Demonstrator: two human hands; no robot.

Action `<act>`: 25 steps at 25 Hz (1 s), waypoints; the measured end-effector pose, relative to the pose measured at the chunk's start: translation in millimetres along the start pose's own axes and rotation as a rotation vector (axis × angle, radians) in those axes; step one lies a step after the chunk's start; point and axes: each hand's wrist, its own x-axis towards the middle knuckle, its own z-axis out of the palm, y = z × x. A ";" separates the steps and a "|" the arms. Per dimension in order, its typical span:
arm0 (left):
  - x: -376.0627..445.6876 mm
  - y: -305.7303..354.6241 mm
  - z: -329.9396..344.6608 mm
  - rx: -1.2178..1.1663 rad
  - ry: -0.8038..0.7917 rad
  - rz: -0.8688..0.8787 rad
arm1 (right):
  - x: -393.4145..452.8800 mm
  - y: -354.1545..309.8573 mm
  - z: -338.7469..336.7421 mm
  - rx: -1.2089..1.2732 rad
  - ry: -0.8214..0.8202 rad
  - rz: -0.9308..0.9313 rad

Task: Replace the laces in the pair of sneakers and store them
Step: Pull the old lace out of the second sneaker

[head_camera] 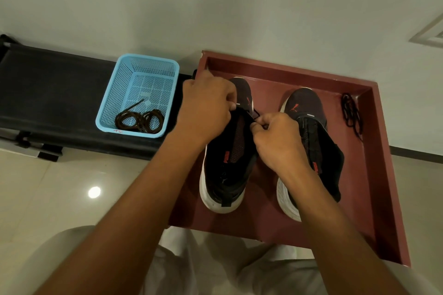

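Both hands, left hand (206, 108) and right hand (275, 139), pinch a thin lace (256, 114) at the left sneaker (227, 163) in the red tray (388, 175); the slack lace could slip from an eyelet.

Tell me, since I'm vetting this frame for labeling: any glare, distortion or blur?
Head view: a round glare spot on the floor tiles; wide-angle bending along the tray rim and bench; hands sharp, left hand, right hand; soft, even light.
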 end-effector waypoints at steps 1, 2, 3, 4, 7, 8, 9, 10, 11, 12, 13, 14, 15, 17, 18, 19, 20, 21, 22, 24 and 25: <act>3.2 -6.6 -7.5 -0.053 0.024 -0.054 | -0.6 -0.6 -0.5 0.002 0.000 -0.002; 5.2 -13.1 -15.0 -0.101 0.046 -0.111 | -1.0 -0.8 -0.9 0.002 -0.001 -0.005; 6.2 -19.7 -21.0 -0.126 0.064 -0.163 | -1.6 -1.2 -1.5 0.001 -0.002 -0.007; 6.5 -26.7 -25.4 -0.126 0.076 -0.204 | -2.0 -1.4 -1.9 0.000 -0.004 -0.007; 3.8 -32.1 -30.9 -0.112 0.059 -0.255 | -2.2 -2.9 -2.5 -0.006 -0.006 -0.003; 2.6 -25.5 -30.5 -0.119 0.056 -0.221 | -1.8 -3.0 -2.5 -0.009 -0.009 -0.003; 1.7 -16.9 -27.5 -0.116 0.049 -0.149 | -1.4 -3.3 -2.6 -0.013 -0.010 -0.004; 1.0 -6.9 -22.2 -0.082 0.012 -0.063 | -0.8 -3.0 -2.9 -0.018 -0.011 -0.006; -0.4 3.6 -15.0 -0.023 -0.038 0.017 | -0.1 -2.9 -3.0 -0.023 -0.014 -0.007; -2.5 12.3 -6.8 0.041 -0.079 0.070 | 0.6 -2.3 -2.8 -0.031 -0.018 -0.007; -4.1 16.8 1.9 0.090 -0.091 0.097 | 1.0 -1.9 -2.7 -0.038 -0.021 -0.006; -5.1 16.9 9.5 0.113 -0.082 0.105 | 1.4 -1.3 -2.5 -0.043 -0.023 -0.007; -5.8 15.3 15.4 0.120 -0.064 0.103 | 1.6 -0.7 -2.4 -0.046 -0.022 -0.009; -6.6 12.7 20.5 0.118 -0.032 0.104 | 1.7 0.1 -2.6 -0.050 -0.017 -0.017; -6.3 13.0 20.1 0.120 -0.024 0.114 | 1.7 0.4 -2.3 -0.049 -0.018 -0.021; -5.5 12.6 19.0 0.116 -0.021 0.124 | 1.5 0.1 -2.1 -0.047 -0.020 -0.022; -3.8 12.2 16.8 0.102 -0.021 0.126 | 1.8 0.1 -1.8 -0.044 -0.021 -0.022; -1.7 10.2 14.7 0.078 -0.023 0.114 | 1.8 0.0 -1.9 -0.043 -0.019 -0.025; 0.2 7.1 10.6 0.038 -0.023 0.081 | 2.0 0.3 -1.8 -0.039 -0.017 -0.028; 4.9 -2.6 -2.4 -0.101 0.018 -0.024 | 1.6 1.0 -1.9 -0.026 -0.013 -0.035; 8.0 -7.8 -9.6 -0.185 0.052 -0.081 | 1.3 1.4 -2.3 -0.020 -0.013 -0.034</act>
